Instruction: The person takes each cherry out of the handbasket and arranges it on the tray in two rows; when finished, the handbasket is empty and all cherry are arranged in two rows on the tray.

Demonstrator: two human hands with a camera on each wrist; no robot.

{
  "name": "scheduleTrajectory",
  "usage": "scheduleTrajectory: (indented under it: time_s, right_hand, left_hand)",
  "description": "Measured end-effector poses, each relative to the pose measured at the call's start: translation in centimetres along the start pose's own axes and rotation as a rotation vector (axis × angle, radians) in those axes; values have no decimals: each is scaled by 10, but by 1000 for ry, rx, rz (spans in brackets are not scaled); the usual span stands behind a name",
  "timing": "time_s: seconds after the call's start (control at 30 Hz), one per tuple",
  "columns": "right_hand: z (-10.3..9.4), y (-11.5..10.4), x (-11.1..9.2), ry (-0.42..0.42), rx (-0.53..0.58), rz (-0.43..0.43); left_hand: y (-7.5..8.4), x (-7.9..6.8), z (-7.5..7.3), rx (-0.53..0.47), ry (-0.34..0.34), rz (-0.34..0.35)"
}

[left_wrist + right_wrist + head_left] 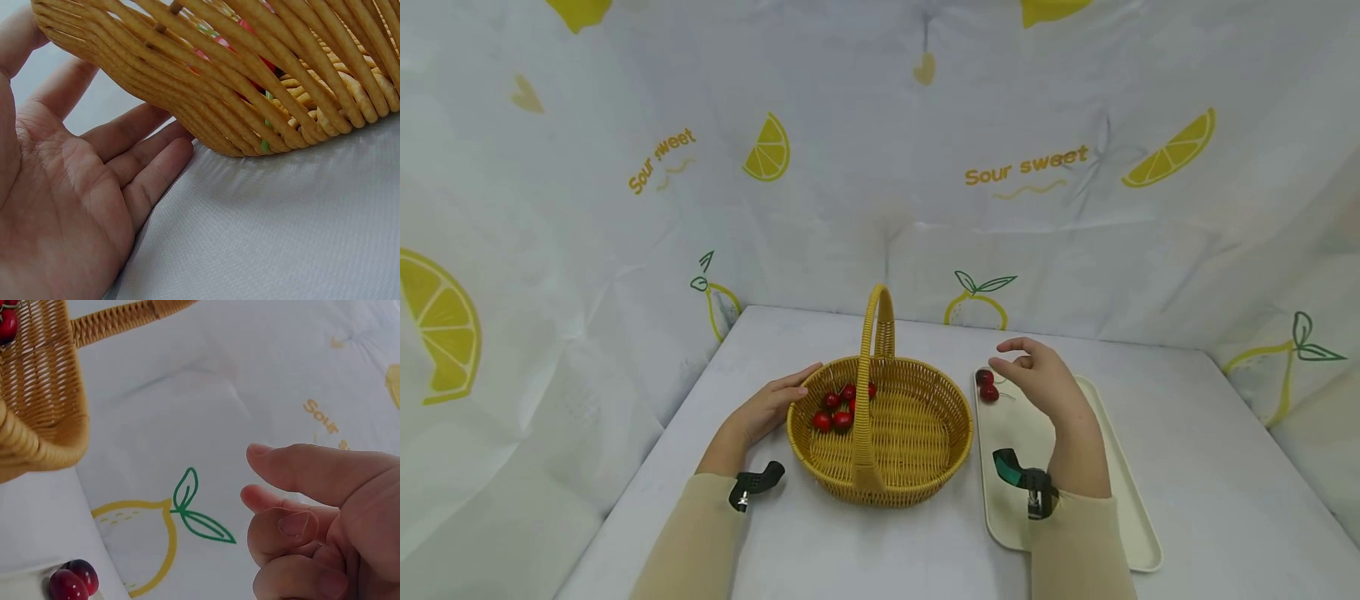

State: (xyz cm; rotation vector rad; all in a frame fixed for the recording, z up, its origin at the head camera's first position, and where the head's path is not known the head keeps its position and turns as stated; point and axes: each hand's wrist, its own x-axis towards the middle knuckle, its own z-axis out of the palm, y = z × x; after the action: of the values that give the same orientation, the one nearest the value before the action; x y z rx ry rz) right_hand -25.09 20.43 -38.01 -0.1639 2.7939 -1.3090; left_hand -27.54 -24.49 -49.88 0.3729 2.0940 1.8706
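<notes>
My left hand (772, 403) is at the left side of a yellow wicker basket (917, 487). Its thumb touches the rim, while in the left wrist view its relaxed fingers (164, 167) lie along the outer wall. Inside, several red cherries (842, 422) sit grouped at the left of the basket. Over the far part of a cream tray (1011, 508) hovers my right hand (1041, 381), holding nothing. In the right wrist view its thumb and index finger stand apart and the other fingers are bent. Two dark red cherries (69, 589) with stems lie at the tray's far left corner.
The basket's tall arched handle (863, 400) rises across its middle. A white-covered table (850, 558) carries basket and tray, the tray to the right. Behind stands a white cloth backdrop (850, 233) with lemon prints.
</notes>
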Motion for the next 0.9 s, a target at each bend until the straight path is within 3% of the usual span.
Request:
scheduleTrajectory:
  time_s: [0.2, 0.33, 0.5, 0.9]
  right_hand:
    - [4, -24, -8, 20, 56, -78]
    - [13, -38, -11, 0, 156, -120]
    - [33, -51, -9, -57, 256, -161]
    - [84, -73, -8, -198, 289, -203]
  left_hand:
    - [1, 0, 0, -10, 3, 2]
    - [0, 1, 0, -11, -3, 4]
    - [-1, 2, -2, -5, -8, 12]
    - [-3, 1, -1, -17, -18, 13]
